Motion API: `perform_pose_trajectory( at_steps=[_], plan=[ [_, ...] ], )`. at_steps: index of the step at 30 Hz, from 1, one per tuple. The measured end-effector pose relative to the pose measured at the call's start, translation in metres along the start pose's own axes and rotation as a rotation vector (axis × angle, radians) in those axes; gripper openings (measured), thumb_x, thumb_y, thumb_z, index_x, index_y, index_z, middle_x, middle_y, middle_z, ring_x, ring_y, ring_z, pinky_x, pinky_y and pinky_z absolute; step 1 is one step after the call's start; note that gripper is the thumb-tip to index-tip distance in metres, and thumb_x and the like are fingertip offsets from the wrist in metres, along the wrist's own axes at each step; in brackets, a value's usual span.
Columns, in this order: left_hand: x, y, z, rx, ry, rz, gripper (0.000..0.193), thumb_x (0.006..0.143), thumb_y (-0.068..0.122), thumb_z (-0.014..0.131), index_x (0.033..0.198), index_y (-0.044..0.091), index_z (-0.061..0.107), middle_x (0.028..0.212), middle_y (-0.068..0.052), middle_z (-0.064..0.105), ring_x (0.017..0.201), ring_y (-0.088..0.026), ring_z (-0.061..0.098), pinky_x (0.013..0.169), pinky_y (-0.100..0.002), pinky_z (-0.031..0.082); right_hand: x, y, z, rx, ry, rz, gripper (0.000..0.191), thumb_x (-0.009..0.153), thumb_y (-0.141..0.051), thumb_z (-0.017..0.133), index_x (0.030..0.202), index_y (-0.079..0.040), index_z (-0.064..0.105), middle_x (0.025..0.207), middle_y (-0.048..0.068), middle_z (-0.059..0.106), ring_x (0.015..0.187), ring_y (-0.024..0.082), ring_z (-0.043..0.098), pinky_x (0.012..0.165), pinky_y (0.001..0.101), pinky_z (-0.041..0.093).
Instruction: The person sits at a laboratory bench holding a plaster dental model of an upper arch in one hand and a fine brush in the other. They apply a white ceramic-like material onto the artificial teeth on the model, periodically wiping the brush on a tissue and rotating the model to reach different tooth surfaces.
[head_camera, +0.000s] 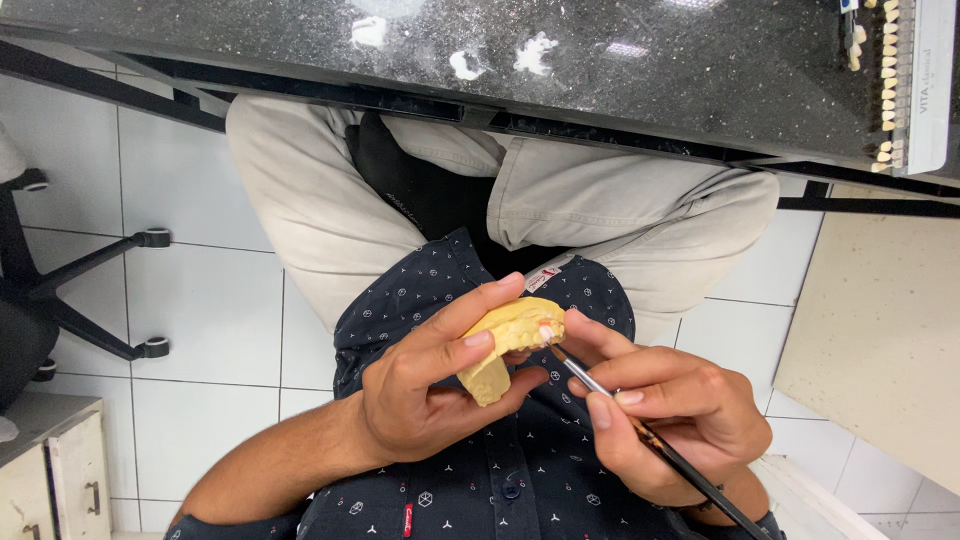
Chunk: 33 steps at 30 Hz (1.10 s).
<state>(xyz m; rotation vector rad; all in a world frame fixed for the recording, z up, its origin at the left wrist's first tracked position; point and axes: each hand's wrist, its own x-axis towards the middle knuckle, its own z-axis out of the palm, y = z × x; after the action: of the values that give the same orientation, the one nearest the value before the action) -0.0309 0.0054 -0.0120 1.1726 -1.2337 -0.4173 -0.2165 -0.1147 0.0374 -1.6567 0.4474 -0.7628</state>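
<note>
A yellow plaster dental cast (505, 345) held over the person's lap, a fine brush (640, 430) touching it.

The left hand (430, 385) grips the cast between thumb and fingers, tilted, with a pinkish-white tooth showing at its right edge. The right hand (670, 420) pinches the dark-handled brush like a pen, its metal ferrule and tip set against that tooth. Beneath are a dark patterned shirt and beige trousers. Farther out, a black speckled desk (600, 70) carries white smears and, at its right end, a tooth shade guide (890, 80). A chair base (80, 300) stands left on the white tiled floor.
</note>
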Motion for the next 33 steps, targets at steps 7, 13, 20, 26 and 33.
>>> perform_pose_trajectory(
  at_steps=[7,13,20,26,33],
  plan=[
    [0.007,0.007,-0.007,-0.001,-0.028,-0.029,0.074,0.090,-0.005,0.088,0.143,0.006,0.038,0.143,-0.033,0.056,0.122,-0.035,0.074,0.096,-0.036,0.064,-0.006,0.005,-0.010,0.208,-0.008,0.097,0.017,0.100,0.012,0.062,0.106,-0.002,0.054,0.094,0.021,0.071,0.095,0.024,0.078,0.118,0.0644,0.052],
    [0.014,0.010,-0.007,0.062,-0.011,0.023,0.074,0.089,-0.005,0.089,0.143,0.005,0.039,0.139,-0.031,0.059,0.120,-0.034,0.075,0.099,-0.034,0.067,-0.008,0.007,-0.013,0.203,-0.013,0.140,0.018,0.099,0.013,0.062,0.105,-0.002,0.054,0.094,0.020,0.071,0.094,0.023,0.077,0.117,0.0648,0.053],
    [0.014,0.010,-0.007,0.071,-0.013,0.026,0.074,0.089,-0.005,0.090,0.142,0.005,0.040,0.138,-0.031,0.060,0.118,-0.033,0.076,0.098,-0.034,0.067,-0.007,0.008,-0.008,0.143,0.008,0.099,0.018,0.098,0.012,0.064,0.105,-0.002,0.055,0.091,0.020,0.071,0.088,0.019,0.076,0.117,0.0643,0.053],
    [0.014,0.009,-0.006,0.069,-0.002,0.024,0.074,0.088,-0.004,0.091,0.141,0.005,0.041,0.137,-0.030,0.060,0.118,-0.033,0.075,0.098,-0.034,0.067,-0.006,0.008,-0.009,0.177,0.005,0.098,0.018,0.098,0.012,0.063,0.106,-0.002,0.055,0.092,0.020,0.071,0.089,0.020,0.076,0.117,0.0646,0.053],
    [0.012,0.009,-0.006,0.067,-0.011,0.018,0.074,0.089,-0.005,0.090,0.142,0.005,0.039,0.138,-0.031,0.059,0.118,-0.033,0.076,0.098,-0.034,0.068,-0.009,0.010,-0.007,0.147,0.015,0.088,0.019,0.098,0.012,0.064,0.106,-0.002,0.055,0.092,0.020,0.070,0.089,0.019,0.075,0.116,0.0647,0.053]
  ],
)
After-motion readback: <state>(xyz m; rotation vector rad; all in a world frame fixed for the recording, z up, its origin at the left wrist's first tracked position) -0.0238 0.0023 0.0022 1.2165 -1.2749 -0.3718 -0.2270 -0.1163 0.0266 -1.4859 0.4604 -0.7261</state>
